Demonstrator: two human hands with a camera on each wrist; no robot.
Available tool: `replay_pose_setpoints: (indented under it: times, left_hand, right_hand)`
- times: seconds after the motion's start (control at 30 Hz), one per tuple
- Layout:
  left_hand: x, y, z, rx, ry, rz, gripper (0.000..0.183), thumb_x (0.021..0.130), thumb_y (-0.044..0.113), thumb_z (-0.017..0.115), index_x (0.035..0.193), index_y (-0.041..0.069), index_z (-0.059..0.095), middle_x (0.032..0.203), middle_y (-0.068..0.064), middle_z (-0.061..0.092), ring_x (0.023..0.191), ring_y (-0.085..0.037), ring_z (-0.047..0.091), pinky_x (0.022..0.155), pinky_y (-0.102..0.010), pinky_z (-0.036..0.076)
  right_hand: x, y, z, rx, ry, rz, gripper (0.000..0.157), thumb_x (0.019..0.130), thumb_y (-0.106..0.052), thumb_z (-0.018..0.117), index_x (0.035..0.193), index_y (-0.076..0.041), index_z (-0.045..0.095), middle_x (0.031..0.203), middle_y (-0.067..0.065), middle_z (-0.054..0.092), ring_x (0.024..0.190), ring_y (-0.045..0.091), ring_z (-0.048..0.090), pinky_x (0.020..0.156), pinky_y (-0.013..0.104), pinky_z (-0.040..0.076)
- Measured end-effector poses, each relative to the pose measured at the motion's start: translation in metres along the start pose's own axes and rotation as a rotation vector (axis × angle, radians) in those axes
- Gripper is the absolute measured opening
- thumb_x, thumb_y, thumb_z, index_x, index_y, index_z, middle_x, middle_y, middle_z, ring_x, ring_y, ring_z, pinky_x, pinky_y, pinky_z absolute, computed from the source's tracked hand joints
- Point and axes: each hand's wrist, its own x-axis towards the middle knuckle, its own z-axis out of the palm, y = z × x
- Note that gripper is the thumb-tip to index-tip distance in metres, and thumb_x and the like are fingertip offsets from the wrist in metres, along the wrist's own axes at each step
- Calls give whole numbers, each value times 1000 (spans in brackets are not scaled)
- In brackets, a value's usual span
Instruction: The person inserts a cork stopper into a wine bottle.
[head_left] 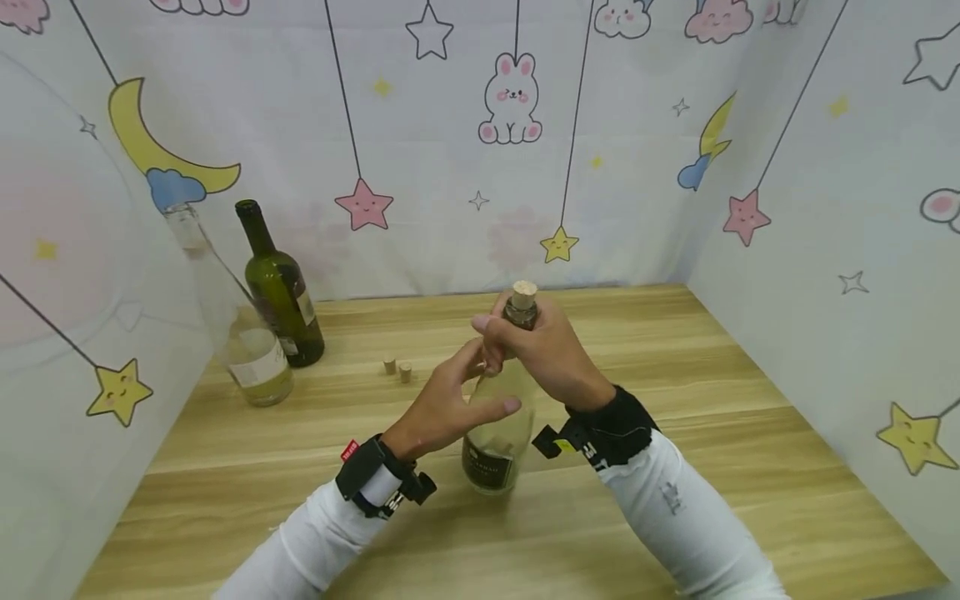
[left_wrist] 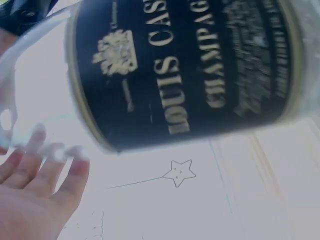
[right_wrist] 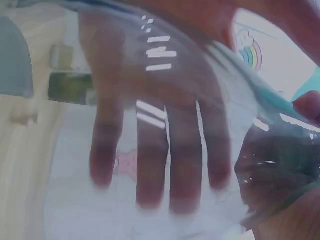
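Note:
A clear champagne bottle (head_left: 501, 421) with a black label (left_wrist: 185, 70) stands slightly tilted in front of me, a cork (head_left: 524, 293) in its mouth. My right hand (head_left: 551, 350) grips the bottle's neck just below the cork, its fingers wrapped round the far side. Lower down, my left hand (head_left: 447, 404) is at the bottle's body, thumb in front and fingers behind. Through the glass in the right wrist view, the left fingers (right_wrist: 152, 170) look straight and a little spread.
Two small corks (head_left: 405, 372) lie on the wooden table (head_left: 337, 450) to the left. Farther left stand a clear bottle (head_left: 258, 367) with a pale label and a dark green bottle (head_left: 281, 287). Patterned cloth walls (head_left: 450, 158) enclose the table at the back and sides.

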Motion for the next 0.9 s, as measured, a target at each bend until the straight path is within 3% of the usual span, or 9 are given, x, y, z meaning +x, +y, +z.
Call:
replay_pose_setpoints:
  times: [0.2,0.6,0.9]
  left_hand:
    - [4,-1,-9,25,90,38,72,90,9,73,151,23,36,147,-6,51,139,-20,45,114,-50,40]
    - [1,-15,-18,50,116,2,68,92,11,72,149,25,39,144,-5,54,137,-20,46,114,-52,40]
    - [2,-12,-26,43,157,-14,64,92,1,69,148,14,41,143,-13,52,138,-26,45,114,-57,37]
  right_hand:
    - [2,-9,-39,-27,77,-54,26,99,-3,58,75,-2,53,59,7,54,56,24,56,59,28,55]
    - [-11,-25,-155,17,430,-34,24,95,-6,67,76,2,55,58,7,56,51,19,58,58,22,60]
    - [-26,-21,-233,33,664,24,20,90,-4,73,77,5,61,55,9,60,48,18,60,51,22,60]
